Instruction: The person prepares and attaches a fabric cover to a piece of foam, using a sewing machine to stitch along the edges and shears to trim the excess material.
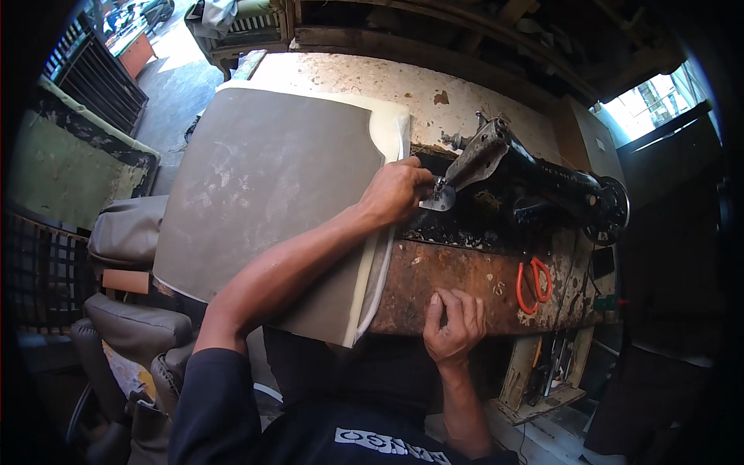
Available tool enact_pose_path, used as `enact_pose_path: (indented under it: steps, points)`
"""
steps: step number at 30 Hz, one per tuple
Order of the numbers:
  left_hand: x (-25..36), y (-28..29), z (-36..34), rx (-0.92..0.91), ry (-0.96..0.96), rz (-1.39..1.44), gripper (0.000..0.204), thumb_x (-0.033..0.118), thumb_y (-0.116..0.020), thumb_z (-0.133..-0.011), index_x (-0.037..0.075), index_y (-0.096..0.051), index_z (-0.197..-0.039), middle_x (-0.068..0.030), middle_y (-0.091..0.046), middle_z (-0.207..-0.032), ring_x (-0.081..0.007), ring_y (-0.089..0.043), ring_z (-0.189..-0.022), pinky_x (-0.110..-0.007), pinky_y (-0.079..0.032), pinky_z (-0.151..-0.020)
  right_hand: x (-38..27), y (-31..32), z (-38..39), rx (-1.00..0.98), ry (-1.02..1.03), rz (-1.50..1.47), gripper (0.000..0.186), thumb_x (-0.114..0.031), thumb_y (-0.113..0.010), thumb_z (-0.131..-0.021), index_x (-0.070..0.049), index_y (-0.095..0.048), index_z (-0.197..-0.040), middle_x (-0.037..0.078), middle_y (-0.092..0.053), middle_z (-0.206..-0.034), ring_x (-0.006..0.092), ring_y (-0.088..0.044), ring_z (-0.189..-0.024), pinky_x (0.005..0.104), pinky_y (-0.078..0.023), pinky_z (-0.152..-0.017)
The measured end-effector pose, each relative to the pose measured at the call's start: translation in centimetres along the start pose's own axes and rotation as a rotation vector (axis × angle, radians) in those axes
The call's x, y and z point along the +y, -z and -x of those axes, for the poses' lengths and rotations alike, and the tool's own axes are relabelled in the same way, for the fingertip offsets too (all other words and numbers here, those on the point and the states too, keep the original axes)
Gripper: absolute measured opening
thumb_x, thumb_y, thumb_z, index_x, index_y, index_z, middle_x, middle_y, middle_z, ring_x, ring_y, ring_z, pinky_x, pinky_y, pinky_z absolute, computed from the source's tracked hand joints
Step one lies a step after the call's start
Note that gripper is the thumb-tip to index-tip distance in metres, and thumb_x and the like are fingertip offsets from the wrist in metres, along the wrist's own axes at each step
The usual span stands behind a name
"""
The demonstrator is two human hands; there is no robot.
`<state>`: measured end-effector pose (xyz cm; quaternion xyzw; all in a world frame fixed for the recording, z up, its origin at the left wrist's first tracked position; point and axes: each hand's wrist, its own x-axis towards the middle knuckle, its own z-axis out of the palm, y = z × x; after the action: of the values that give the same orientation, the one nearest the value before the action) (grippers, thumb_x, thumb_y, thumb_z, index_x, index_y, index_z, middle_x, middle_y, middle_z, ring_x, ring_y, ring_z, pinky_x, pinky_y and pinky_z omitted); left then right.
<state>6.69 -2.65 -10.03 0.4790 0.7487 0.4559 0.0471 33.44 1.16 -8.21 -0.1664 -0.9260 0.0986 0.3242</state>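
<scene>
A black sewing machine (542,182) with worn metal parts stands on the workbench. At its needle end my left hand (399,191) reaches in, thumb and fingers pinched together beside the presser foot; what they hold, if anything, is too small to make out. Under my left forearm lies a large grey-brown upholstery panel (256,178), backed with pale foam and edged with white piping (378,283) along its right side. My right hand (456,324) rests on the bench's near edge, its fingers curled in and nothing visible in them.
Scissors with orange-red handles (533,285) lie on the rusty brown bench top (449,275), right of my right hand. Below, an open wooden drawer (542,399) holds several tools. Grey padded seat pieces (139,329) sit at the left. A handwheel (608,211) is at the machine's right end.
</scene>
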Motion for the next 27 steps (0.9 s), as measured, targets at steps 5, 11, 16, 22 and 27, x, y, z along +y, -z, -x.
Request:
enact_pose_path:
  steps: [5,11,16,22,27]
  points:
    - [0.1,-0.2,-0.2,0.018,0.047,0.060,0.013,0.008,-0.077,-0.086,0.003,-0.078,-0.097,-0.0157,-0.066,-0.088,-0.0367,-0.069,-0.083,-0.046,-0.055,-0.076,0.0,0.1,0.0,-0.028,0.008,0.027,0.010,-0.010,-0.074,-0.086,-0.008,-0.075,-0.096,0.006,-0.068,-0.091,0.0269,-0.063,-0.079,0.0394,-0.050,-0.072]
    - [0.3,-0.2,-0.5,0.006,0.044,0.039,0.012,0.007,-0.076,-0.085,0.002,-0.078,-0.096,-0.0152,-0.067,-0.088,-0.0356,-0.069,-0.083,-0.045,-0.056,-0.077,0.0,-0.1,-0.1,-0.032,0.003,0.039,0.010,-0.009,-0.073,-0.086,-0.007,-0.074,-0.095,0.007,-0.068,-0.090,0.0276,-0.062,-0.079,0.0393,-0.050,-0.071]
    - [-0.1,-0.6,-0.4,0.021,0.040,0.035,0.013,0.006,-0.075,-0.085,0.002,-0.078,-0.097,-0.0147,-0.067,-0.088,-0.0349,-0.069,-0.083,-0.044,-0.056,-0.077,-0.1,-0.1,-0.1,-0.039,0.003,0.040,0.010,-0.009,-0.073,-0.086,-0.006,-0.074,-0.095,0.008,-0.068,-0.090,0.0281,-0.062,-0.079,0.0398,-0.050,-0.072]
    - [0.0,-0.7,-0.4,0.023,0.043,0.028,0.014,0.007,-0.075,-0.086,0.002,-0.078,-0.098,-0.0153,-0.067,-0.089,-0.0351,-0.070,-0.085,-0.045,-0.056,-0.079,-0.1,-0.1,-0.1,-0.039,-0.002,0.035,0.010,-0.008,-0.073,-0.086,-0.006,-0.074,-0.095,0.008,-0.068,-0.092,0.0282,-0.062,-0.080,0.0400,-0.050,-0.072]
    - [0.7,-0.8,-0.5,0.043,0.045,0.034,0.015,0.009,-0.074,-0.088,0.001,-0.078,-0.100,-0.0165,-0.067,-0.091,-0.0367,-0.069,-0.085,-0.046,-0.056,-0.079,-0.2,0.4,-1.0,-0.124,-0.067,-0.024,0.015,-0.011,-0.072,-0.091,-0.005,-0.075,-0.105,0.009,-0.067,-0.092,0.0266,-0.062,-0.082,0.0399,-0.052,-0.073]
